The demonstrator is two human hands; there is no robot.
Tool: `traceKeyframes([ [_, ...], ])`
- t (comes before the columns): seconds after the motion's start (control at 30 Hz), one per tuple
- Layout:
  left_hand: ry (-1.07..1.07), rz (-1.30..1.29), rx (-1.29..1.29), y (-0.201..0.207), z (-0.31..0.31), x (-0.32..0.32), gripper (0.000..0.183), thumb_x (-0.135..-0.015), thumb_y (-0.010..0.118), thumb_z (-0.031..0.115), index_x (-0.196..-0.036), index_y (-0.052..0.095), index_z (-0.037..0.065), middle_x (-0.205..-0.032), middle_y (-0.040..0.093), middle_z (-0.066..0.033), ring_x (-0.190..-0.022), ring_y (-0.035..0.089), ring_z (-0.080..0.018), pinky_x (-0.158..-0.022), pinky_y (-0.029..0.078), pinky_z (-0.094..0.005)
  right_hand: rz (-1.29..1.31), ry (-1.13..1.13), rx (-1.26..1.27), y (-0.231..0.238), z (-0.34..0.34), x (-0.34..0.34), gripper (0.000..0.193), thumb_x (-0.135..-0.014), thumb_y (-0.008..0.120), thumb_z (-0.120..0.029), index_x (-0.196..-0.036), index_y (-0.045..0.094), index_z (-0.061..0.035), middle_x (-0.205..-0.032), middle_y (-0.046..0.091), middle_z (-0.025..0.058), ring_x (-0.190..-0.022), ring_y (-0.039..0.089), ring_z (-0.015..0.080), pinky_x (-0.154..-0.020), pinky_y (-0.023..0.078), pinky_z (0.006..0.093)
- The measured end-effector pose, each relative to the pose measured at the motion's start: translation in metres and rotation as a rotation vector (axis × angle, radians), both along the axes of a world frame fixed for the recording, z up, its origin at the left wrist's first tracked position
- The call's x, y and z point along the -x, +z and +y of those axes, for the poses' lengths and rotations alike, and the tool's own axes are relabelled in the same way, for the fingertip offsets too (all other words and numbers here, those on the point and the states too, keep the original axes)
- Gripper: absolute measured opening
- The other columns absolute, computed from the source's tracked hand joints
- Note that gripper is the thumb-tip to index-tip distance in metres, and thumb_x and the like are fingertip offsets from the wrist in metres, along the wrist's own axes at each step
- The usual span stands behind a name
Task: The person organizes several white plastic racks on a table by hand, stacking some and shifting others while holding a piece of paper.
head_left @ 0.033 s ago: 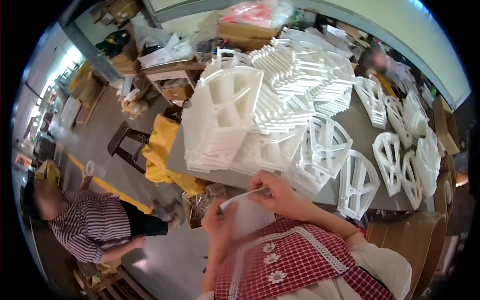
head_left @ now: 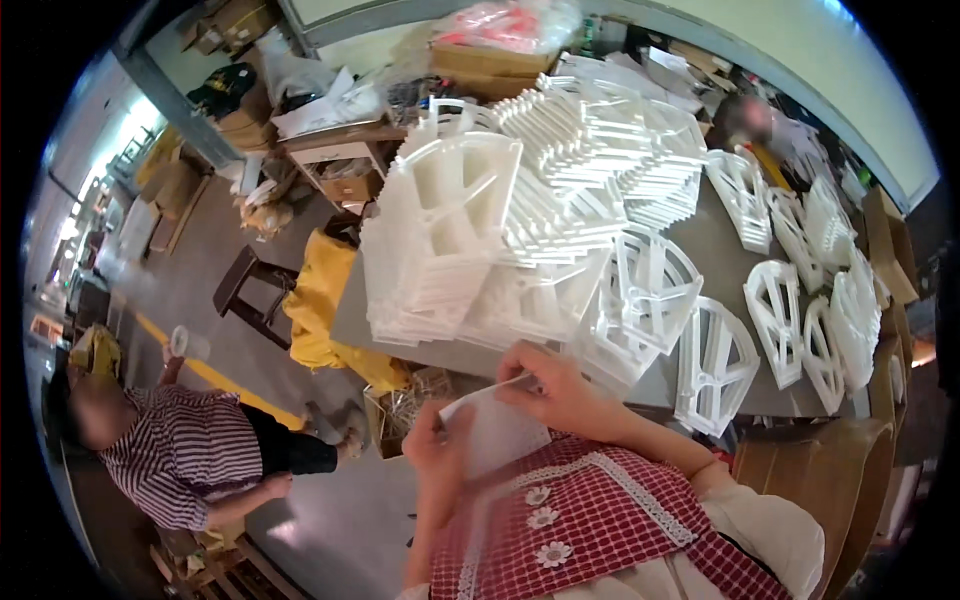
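- Right now both hands hold one thin white sheet (head_left: 497,432) close to the person's chest, just above the red checked apron (head_left: 590,520).
- The left hand (head_left: 437,452) grips the sheet's left edge. Its fingers are curled shut on it, and the thumb side faces the sheet.
- The right hand (head_left: 558,392) sits at the sheet's top right corner. Its fingers pinch a thin white strip (head_left: 505,383) that runs along the top edge of the sheet.
- The sheet lies between the two hands, so it is to the right of the left hand and to the left of, and below, the right hand.
- The sheet's long side seems to run up and down, tilted a little, from the top edge near the desk (head_left: 720,250) to the lower edge over the apron. It is blurred, so this is not sure.
- Both hands touch the sheet, so neither one is nearer. The right hand is nearer to the desk.
- The desk's edge is just past the right hand. A big stack of white plastic frames (head_left: 450,240) stands on it, with more fan-shaped frames (head_left: 715,365) lying to the right.
- Another person in a striped shirt (head_left: 170,465) bends low on the floor far to the left, well apart from the hands.
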State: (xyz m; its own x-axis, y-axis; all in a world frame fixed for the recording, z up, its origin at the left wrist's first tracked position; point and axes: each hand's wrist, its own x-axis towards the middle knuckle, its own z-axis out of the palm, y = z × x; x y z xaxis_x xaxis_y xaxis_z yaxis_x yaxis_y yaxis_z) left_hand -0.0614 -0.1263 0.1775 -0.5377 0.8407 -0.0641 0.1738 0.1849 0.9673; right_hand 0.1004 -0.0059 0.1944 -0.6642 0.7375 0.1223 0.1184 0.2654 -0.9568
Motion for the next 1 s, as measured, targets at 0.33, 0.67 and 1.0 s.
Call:
traceKeyframes([
  [0.33,-0.053,-0.123,0.009,-0.002,0.003,0.005,0.014,-0.091,0.068,0.010,-0.098,0.062,-0.001,-0.085,0.062,0.0014,-0.077,0.053,-0.0057,-0.069,0.044,-0.0218,-0.029,-0.039,-0.404,-0.014,-0.002,0.002,0.020,-0.082,0.068,-0.010,-0.099,0.057,-0.0068,-0.102,0.058,0.0117,-0.097,0.057,0.0348,-0.084,0.046,0.0434],
  [0.67,-0.031,-0.358,-0.068,-0.022,0.009,0.008,0.017,-0.090,0.066,0.010,-0.103,0.063,-0.001,-0.093,0.065,-0.0030,-0.082,0.057,-0.0094,-0.074,0.046,-0.0243,0.001,-0.016,-0.850,-0.025,0.005,-0.011,0.016,-0.084,0.065,-0.010,-0.097,0.059,-0.0043,-0.107,0.057,0.0136,-0.105,0.056,0.0318,-0.095,0.044,0.0435],
  [1.0,0.223,-0.458,-0.081,-0.038,-0.016,0.037,0.029,-0.092,0.062,0.011,-0.114,0.060,-0.008,-0.101,0.069,-0.0152,-0.079,0.068,-0.0193,-0.068,0.055,-0.0316,-0.433,-0.727,-0.748,-0.116,0.160,-0.181,0.005,-0.078,0.057,-0.004,-0.077,0.062,-0.0064,-0.091,0.062,0.0076,-0.101,0.053,0.0351,-0.092,0.038,0.0481],
])
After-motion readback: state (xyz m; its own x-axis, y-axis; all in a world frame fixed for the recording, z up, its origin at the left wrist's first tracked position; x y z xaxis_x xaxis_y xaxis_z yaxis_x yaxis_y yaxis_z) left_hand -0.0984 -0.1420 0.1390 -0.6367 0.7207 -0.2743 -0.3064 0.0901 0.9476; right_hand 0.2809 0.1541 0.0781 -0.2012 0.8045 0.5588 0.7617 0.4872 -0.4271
